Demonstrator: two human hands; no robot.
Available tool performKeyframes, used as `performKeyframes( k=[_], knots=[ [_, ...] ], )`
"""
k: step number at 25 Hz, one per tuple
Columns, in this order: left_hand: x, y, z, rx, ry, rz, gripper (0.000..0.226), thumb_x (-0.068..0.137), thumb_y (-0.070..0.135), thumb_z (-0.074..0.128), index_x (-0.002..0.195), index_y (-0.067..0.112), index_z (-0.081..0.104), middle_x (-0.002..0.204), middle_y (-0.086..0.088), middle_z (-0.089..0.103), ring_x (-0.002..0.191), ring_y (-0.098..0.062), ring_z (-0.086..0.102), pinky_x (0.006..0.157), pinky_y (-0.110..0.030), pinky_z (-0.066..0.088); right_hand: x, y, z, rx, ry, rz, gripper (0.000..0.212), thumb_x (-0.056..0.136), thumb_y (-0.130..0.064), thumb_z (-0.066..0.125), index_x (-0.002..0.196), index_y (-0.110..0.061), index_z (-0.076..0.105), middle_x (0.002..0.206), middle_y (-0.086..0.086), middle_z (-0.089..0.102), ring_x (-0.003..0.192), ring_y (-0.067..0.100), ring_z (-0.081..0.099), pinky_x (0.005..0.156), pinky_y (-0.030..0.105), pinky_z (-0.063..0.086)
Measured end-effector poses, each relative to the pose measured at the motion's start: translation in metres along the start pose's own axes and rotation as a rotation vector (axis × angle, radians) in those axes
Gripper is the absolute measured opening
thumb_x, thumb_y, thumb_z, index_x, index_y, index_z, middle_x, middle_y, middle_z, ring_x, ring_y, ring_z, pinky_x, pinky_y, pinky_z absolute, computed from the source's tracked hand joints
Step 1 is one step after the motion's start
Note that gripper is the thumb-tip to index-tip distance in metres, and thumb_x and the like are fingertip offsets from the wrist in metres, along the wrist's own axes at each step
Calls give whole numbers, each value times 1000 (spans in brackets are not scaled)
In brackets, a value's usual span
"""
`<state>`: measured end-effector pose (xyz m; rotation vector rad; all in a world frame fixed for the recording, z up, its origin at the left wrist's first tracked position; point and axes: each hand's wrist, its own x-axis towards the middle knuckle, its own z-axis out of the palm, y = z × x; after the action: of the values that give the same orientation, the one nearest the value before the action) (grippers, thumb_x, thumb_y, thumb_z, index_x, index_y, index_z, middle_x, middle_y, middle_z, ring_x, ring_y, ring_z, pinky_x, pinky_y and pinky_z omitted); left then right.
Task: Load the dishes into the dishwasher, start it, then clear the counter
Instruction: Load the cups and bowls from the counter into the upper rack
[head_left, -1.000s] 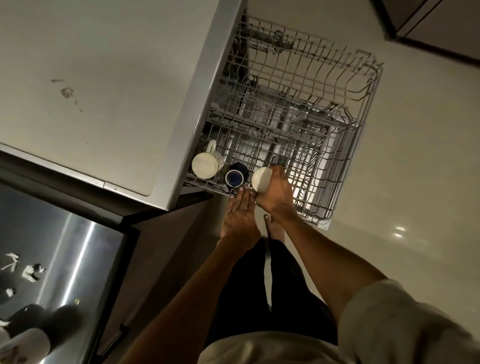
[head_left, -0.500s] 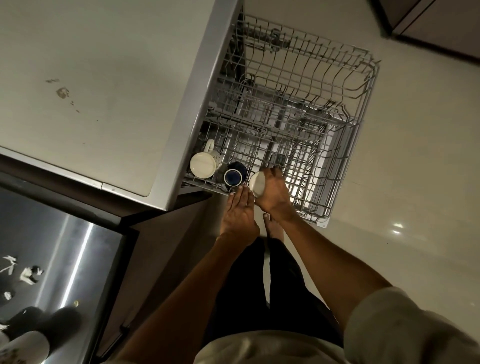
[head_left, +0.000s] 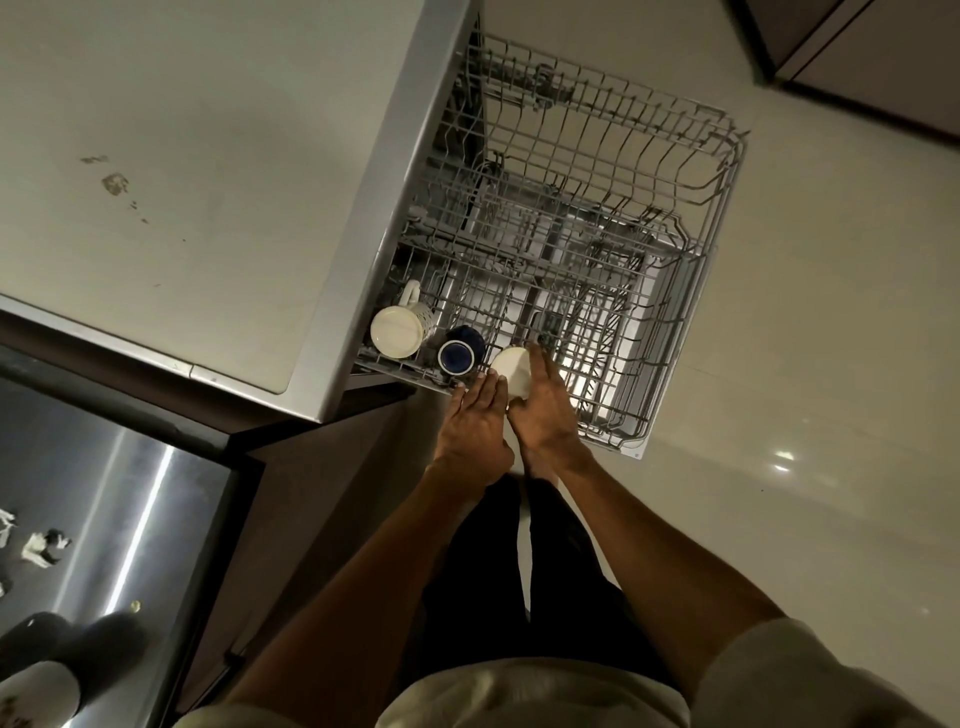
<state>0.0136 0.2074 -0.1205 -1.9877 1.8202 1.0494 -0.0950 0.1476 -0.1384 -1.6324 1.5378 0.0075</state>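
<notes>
The grey wire dishwasher rack (head_left: 691, 291) is pulled out over the floor. At its near left corner a white mug (head_left: 397, 330) stands upside down beside an upturned dark blue cup (head_left: 457, 354). Just right of the blue cup, my right hand (head_left: 543, 410) grips a small white cup (head_left: 511, 371) at the rack's near edge. My left hand (head_left: 475, 431) lies with straight fingers against the rack's front edge, its fingertips touching the white cup.
The pale counter (head_left: 182, 182) carries a few crumbs and stains left of the rack. A steel sink (head_left: 104, 499) at lower left holds scraps and dark dishes (head_left: 47, 660). Glossy floor (head_left: 805, 415) lies right of the rack; dark cabinets (head_left: 857, 57) stand at top right.
My right hand has brought the white cup slightly left, closer to the blue cup. My left hand's fingertips now meet the cup.
</notes>
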Motion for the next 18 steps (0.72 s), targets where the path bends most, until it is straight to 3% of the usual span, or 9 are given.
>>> performKeyframes(
  k=[7,11,15,18],
  knots=[
    [7,4,-1,70,-57,14,83,97,40,45,158,8,-2,167,-8,-5,153,-18,-10,123,-43,-11,7,-6,-12,-60,-115,27,84,95,-20,60,160,-11,7,165,11,19,142,35,36,106,47,48],
    [3,7,-8,37,-51,-9,87,95,39,48,158,8,-3,167,-9,-5,154,-19,-9,124,-42,-8,2,-11,-19,-134,-115,4,81,98,-24,56,159,-6,6,166,13,14,150,32,21,119,43,34],
    [-15,10,-22,-59,84,-81,96,93,40,57,157,9,-8,166,-8,-9,153,-19,-11,125,-41,-1,-17,-24,-27,-267,-83,-133,73,100,-17,50,159,-7,9,167,12,8,155,25,7,125,40,19],
    [-41,16,-38,-100,265,-97,77,98,36,39,157,8,-2,167,-9,-2,154,-19,-6,125,-42,6,-38,-49,-40,-344,-54,-297,68,102,-21,45,159,-8,10,167,12,6,155,22,4,126,38,11]
  ],
)
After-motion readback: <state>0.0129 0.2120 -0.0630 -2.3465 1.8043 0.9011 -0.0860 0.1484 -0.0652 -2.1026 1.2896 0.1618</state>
